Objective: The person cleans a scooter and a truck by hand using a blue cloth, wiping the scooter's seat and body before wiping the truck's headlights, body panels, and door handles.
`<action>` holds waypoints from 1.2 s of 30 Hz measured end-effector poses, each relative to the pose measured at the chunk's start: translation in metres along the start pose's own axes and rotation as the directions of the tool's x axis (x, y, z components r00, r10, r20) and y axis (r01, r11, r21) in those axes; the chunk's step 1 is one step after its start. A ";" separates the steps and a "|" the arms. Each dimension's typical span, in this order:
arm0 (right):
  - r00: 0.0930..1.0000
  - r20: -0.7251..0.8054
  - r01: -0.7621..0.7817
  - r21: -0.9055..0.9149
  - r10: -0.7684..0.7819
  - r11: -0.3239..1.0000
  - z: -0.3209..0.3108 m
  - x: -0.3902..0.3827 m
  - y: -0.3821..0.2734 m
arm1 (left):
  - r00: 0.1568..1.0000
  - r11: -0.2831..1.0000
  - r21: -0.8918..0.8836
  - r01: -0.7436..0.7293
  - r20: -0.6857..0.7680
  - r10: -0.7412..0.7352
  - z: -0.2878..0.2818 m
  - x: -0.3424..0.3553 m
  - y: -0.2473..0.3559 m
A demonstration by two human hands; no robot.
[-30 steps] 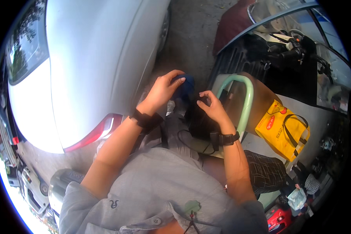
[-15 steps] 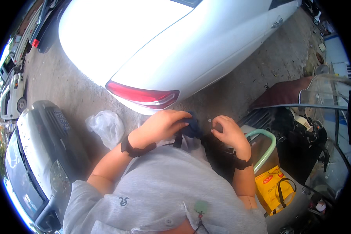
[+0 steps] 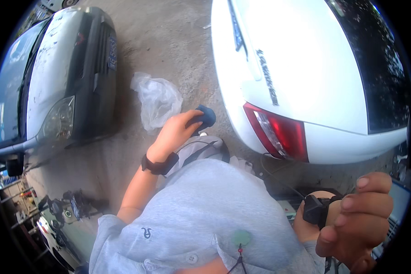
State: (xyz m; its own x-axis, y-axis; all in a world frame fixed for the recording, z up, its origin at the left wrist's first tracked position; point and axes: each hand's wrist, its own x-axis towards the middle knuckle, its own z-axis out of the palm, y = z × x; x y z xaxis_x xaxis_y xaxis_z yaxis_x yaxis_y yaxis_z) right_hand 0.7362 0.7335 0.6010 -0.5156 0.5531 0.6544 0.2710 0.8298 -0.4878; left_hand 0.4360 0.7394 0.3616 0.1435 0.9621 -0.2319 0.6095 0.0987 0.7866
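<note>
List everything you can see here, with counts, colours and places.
White car: one, white, upper right
Tail light: one, red and clear, on that car
Other vehicle: one, silver-grey, upper left
Plastic bag: one, translucent white, ground left of centre
Ground: one, grey-brown, between the vehicles
Soft-looking item: one, dark blue, in the left hand
Jumbled items: count unclear, mostly dark, lower left
Shirt: one, grey, bottom centre
Pendant: one, pale green, on the chest
Wristbands: two, black, one per wrist
Left hand: one, centre
Right hand: one, lower right
</note>
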 end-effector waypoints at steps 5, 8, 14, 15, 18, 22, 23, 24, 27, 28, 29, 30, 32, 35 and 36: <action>0.809 0.536 0.198 0.141 -0.242 0.970 0.065 0.094 0.053 | 0.959 0.993 0.003 0.120 -0.260 -0.115 -0.059 -0.026 -0.085; 0.830 0.494 0.142 0.267 -0.261 0.953 0.120 0.138 0.069 | 0.876 0.963 -0.109 0.247 -0.401 -0.270 -0.102 -0.050 -0.121; 0.925 0.378 -0.054 0.226 -0.037 0.973 0.263 0.186 0.104 | 0.658 0.874 -0.219 0.435 -0.585 -0.474 -0.121 -0.088 -0.160; 0.877 0.480 -0.082 0.171 -0.010 0.982 0.285 0.189 0.120 | 0.634 0.866 -0.171 0.470 -0.617 -0.466 -0.122 -0.090 -0.169; 0.653 0.757 0.047 -0.035 -0.004 0.998 0.348 0.182 0.171 | 0.569 0.840 -0.202 0.503 -0.655 -0.498 -0.135 -0.099 -0.183; 0.345 0.938 0.014 0.013 -0.017 1.000 0.418 0.190 0.207 | 0.319 0.747 -0.374 0.550 -0.732 -0.602 -0.142 -0.124 -0.196; 0.315 0.947 0.038 0.061 -0.070 0.997 0.436 0.199 0.209 | 0.219 0.726 -0.406 0.555 -0.770 -0.599 -0.141 -0.132 -0.196; 0.310 0.941 0.079 0.115 -0.134 0.990 0.456 0.206 0.210 | 0.173 0.671 -0.464 0.578 -0.734 -0.656 -0.140 -0.139 -0.195; 0.241 0.938 0.175 0.209 -0.248 0.962 0.510 0.235 0.195 | 0.006 0.584 -0.555 0.592 -0.721 -0.692 -0.132 -0.162 -0.205; 0.210 0.934 0.214 0.245 -0.290 0.945 0.527 0.246 0.184 | -0.053 0.514 -0.620 0.593 -0.667 -0.743 -0.134 -0.169 -0.202; 0.181 0.925 0.254 0.286 -0.336 0.924 0.545 0.254 0.172 | -0.085 0.499 -0.643 0.581 -0.657 -0.749 -0.133 -0.176 -0.203; 0.159 0.920 0.271 0.308 -0.358 0.912 0.563 0.260 0.159 | -0.147 0.501 -0.659 0.561 -0.675 -0.723 -0.132 -0.183 -0.206; 0.162 0.838 0.284 0.467 -0.522 0.838 0.598 0.268 0.126 | -0.240 0.499 -0.689 0.525 -0.683 -0.690 -0.135 -0.194 -0.214; 0.047 0.815 0.236 0.553 -0.578 0.799 0.651 0.262 0.080 | -0.325 0.483 -0.773 0.411 -0.620 -0.714 -0.155 -0.215 -0.225; -0.008 0.816 0.228 0.565 -0.579 0.793 0.667 0.257 0.063 | -0.340 0.483 -0.777 0.404 -0.618 -0.709 -0.161 -0.225 -0.231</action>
State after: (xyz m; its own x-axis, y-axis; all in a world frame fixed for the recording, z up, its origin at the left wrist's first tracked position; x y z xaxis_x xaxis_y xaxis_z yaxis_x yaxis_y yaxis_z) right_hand 0.0786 0.8780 0.3533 -0.8159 -0.5447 -0.1940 -0.3614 0.7423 -0.5643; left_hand 0.1376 0.5407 0.3239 -0.9626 -0.2404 -0.1250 -0.2533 0.6342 0.7305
